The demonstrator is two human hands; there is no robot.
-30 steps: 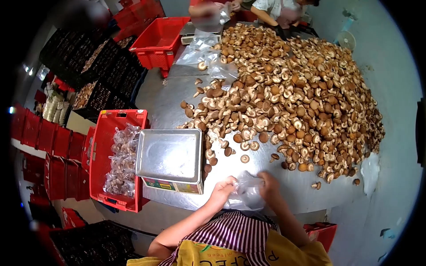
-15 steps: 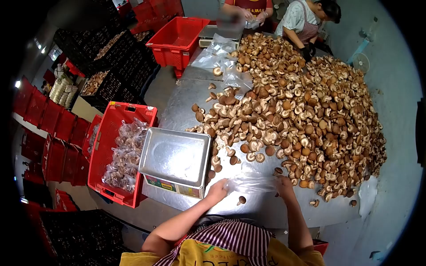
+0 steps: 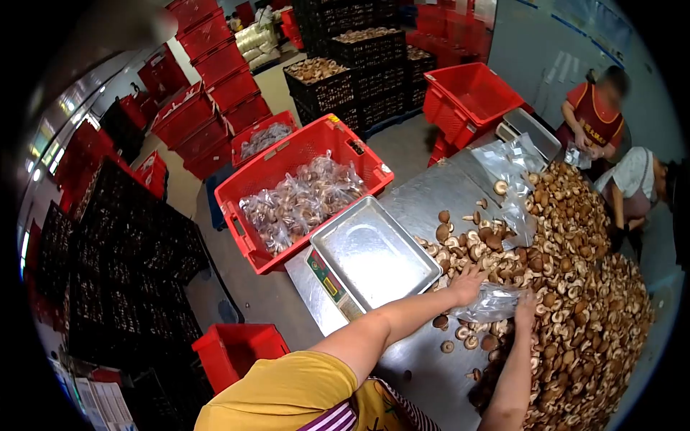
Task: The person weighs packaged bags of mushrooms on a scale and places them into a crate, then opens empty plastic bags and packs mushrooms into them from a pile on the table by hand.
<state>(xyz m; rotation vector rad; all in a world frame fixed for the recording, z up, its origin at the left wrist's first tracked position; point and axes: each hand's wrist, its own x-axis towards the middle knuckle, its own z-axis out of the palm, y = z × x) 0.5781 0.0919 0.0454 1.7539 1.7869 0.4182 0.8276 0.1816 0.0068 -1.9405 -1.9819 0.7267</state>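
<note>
My left hand (image 3: 468, 284) reaches to the near edge of the mushroom pile (image 3: 575, 287), its fingers spread over the mushrooms there. A clear plastic bag (image 3: 492, 303) lies between my two hands, over the mushrooms and the metal table. My right hand (image 3: 526, 307) is closed at the bag's right end, its fingertips partly hidden. Left of my hands a scale with a bare metal tray (image 3: 377, 251) stands on the table.
Beyond the scale, a red crate (image 3: 241, 190) holds several filled bags of mushrooms. More clear bags (image 3: 507, 161) lie at the table's far end, near another red crate (image 3: 471, 97). Two people work at the far right. Black crates (image 3: 366, 54) are stacked behind.
The view has swung left. Both hands have gone forward to the mushroom pile with the bag, and my left hand has come off its left end and spread its fingers.
</note>
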